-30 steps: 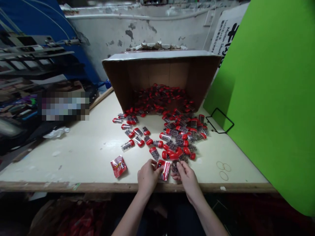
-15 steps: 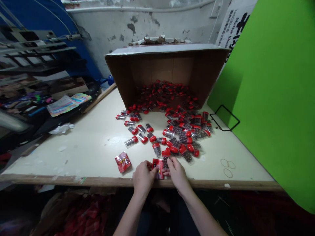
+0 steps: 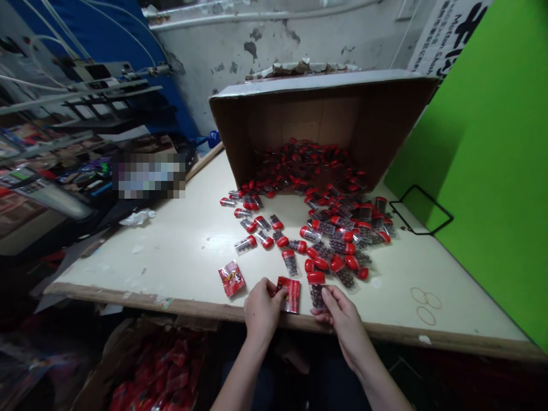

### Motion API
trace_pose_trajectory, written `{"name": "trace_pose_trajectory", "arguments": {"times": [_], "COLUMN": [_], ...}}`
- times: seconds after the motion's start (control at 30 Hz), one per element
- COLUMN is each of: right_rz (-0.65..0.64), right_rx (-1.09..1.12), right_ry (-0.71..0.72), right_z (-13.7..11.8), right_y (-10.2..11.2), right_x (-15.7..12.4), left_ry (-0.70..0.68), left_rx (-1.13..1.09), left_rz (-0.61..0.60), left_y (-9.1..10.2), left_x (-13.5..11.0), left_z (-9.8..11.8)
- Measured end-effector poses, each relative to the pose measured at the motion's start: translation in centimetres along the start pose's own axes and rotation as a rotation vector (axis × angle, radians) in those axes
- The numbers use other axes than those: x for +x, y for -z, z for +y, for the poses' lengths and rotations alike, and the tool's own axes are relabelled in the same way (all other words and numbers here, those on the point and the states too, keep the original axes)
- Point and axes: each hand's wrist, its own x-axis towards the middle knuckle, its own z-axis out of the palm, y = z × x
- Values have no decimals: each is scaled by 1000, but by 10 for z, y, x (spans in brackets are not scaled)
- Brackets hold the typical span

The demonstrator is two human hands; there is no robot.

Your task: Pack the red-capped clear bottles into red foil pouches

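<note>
Tabletop (image 3: 184, 262) | 2 packets (image 3: 293, 295) | left fingers (image 3: 269, 286) pinch 1 | right fingers (image 3: 330, 298) grip 1 red-capped bottle (image 3: 316, 288)

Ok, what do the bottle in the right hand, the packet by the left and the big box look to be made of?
Bottle: probably clear, glossy plastic, as dark beads show through; the red cap shines like plastic too. Packet: likely glossy plastic film, judging by its glints. Box: apparently cardboard, dull brown inside.

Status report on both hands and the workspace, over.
Left hand holding red packet. Right hand holding red-capped container. Loose containers scattered just beyond.
</note>
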Motion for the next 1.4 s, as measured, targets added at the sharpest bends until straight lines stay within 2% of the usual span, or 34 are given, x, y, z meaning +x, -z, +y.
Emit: {"name": "trace_pose_trajectory", "arguments": {"times": [0.17,0.37,0.53,0.67,0.77,0.93,1.13,1.33,1.4], "right_rz": [-24,-16,-80,-108,-116,-114,-117,-203,-197], "right_rx": [-39,-62,-39,-74,-98,-67,-75,-154,-180], "right_ry": [45,56,75,91,95,115,96,103,124], "right_z": [5,3,-3,-4,-5,-12,-11,-5,-3], "right_y": [-4,-3,-12,-18,-18,-10,-3,-12,-16], "right_x": [2,1,-1,-2,-3,-9,-24,-42,-42], "left_ry": [-9,-40,-16,75,118,243,411,545,571], "left_rx": [-226,-364,-671,-927,-1009,-1123,-1292,-1406,-1428], "left_rz": [-16,-84,-124,-234,-302,-268,-130,-185,-213], "left_y": [4,17,19,14,12,16,19,20,20], "left_x": [5,2,-5,-12,-16,-17,-11,-10,-11], "left_z": [-5,2,9,14,18,26,33,39,41]}}
